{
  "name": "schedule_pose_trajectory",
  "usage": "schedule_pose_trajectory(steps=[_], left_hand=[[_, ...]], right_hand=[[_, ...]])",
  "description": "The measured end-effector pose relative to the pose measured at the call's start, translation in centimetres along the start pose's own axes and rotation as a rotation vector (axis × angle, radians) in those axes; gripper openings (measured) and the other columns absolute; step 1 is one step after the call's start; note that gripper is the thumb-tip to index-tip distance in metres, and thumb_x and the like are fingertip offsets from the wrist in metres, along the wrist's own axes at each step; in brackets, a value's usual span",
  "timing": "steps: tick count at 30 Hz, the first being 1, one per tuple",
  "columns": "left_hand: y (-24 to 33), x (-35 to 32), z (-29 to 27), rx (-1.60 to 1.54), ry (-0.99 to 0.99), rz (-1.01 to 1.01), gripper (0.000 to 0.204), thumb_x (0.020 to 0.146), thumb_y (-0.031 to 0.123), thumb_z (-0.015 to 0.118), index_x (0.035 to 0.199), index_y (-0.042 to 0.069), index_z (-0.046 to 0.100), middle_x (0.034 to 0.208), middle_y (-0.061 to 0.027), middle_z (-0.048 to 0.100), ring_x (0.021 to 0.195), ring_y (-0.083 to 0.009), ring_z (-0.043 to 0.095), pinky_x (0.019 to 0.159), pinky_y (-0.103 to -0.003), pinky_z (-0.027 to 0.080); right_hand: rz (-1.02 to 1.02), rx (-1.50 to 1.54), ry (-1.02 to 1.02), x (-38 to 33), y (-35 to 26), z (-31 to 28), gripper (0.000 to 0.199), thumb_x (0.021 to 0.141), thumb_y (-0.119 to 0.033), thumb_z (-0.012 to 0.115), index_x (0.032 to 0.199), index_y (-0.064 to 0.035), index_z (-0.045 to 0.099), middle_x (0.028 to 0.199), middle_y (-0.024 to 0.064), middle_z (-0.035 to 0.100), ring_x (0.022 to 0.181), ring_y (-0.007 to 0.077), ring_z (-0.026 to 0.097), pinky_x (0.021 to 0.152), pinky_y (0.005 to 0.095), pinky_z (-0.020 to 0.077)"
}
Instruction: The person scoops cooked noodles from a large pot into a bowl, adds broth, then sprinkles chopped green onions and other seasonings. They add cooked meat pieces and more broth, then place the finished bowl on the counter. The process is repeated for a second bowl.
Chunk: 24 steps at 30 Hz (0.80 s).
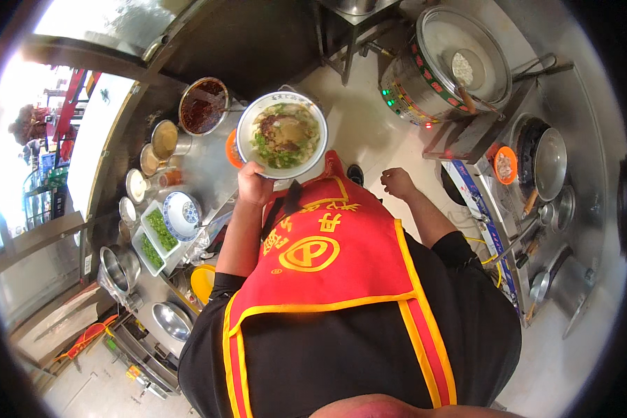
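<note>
A white bowl [306, 159] with a thin dark rim rests in my left hand [253, 185], whose fingers grip its near edge. Inside it are broth, chopped green onion and a brown sauce or seasoning [285, 132]. My right hand [397, 183] hangs over the floor to the right of my red apron [369, 258]. Its fingers are loosely bent and slightly apart, and nothing shows in them. Partly hidden behind the bowl's left side is an orange container [233, 149].
On the left counter stand a pot of dark red chili sauce [203, 106], several seasoning tubs [164, 139], trays of chopped greens [161, 231] and a patterned bowl [182, 216]. At the right are a large steaming cooker [414, 87] with a strainer [462, 68], an orange bowl [505, 165] and a wok [551, 164].
</note>
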<state>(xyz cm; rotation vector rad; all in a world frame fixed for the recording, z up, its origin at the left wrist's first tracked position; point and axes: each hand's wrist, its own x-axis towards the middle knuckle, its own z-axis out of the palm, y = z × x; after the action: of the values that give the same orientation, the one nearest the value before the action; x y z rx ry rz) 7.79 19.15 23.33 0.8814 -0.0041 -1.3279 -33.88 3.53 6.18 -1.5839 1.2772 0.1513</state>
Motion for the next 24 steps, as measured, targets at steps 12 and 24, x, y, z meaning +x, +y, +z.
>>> schedule_pose_trajectory(steps=[12, 24], left_hand=[[-4.4, -2.4, 5.0, 0.114, 0.030, 0.052, 0.086, 0.070, 0.019, 0.061, 0.152, 0.006, 0.043, 0.147, -0.0196, 0.054, 0.134, -0.0434, 0.055, 0.102, -0.065, 0.054], [-6.2, -3.5, 6.1, 0.064, 0.039, 0.074, 0.088, 0.066, 0.022, 0.060, 0.152, 0.008, 0.046, 0.145, -0.0155, 0.057, 0.133, -0.0390, 0.056, 0.103, -0.064, 0.050]], right_hand=[[-0.388, -0.639, 0.249, 2.6, 10.6, -0.8, 0.017, 0.073, -0.031, 0.074, 0.073, -0.0144, 0.075, 0.079, 0.0078, 0.072, 0.078, 0.0315, 0.071, 0.070, 0.0462, 0.0573], [-0.273, -0.849, -0.057, 3.3, 11.9, -0.9, 0.017, 0.079, -0.030, 0.075, 0.086, -0.0152, 0.077, 0.083, 0.0045, 0.075, 0.079, 0.0246, 0.073, 0.070, 0.0399, 0.0581]])
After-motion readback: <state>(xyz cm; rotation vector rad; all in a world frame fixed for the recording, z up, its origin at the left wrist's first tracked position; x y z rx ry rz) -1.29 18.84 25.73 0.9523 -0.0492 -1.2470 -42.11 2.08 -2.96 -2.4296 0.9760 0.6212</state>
